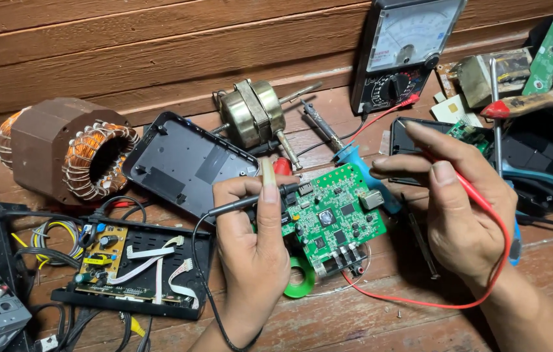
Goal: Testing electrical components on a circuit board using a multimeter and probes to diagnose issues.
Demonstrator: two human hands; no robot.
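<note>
A green circuit board point(335, 218) lies tilted on the wooden floor at the centre. My left hand point(254, 251) grips a black test probe point(250, 201) whose tip rests on the board's left edge. To the right of the board, my right hand point(456, 208) pinches a red test probe point(443, 166) between thumb and fingers, with its red lead point(420, 301) looping under the wrist. Both leads run toward an analogue multimeter point(403, 52) leaning on the wooden wall.
A copper-wound stator point(68, 150) and a small brass-coloured motor point(254, 114) lie at the back. A black plastic cover point(185, 163), an open black box with a yellow board point(130, 267), a blue-handled soldering iron point(355, 160), a green tape roll point(299, 283) and more boards at right surround the hands.
</note>
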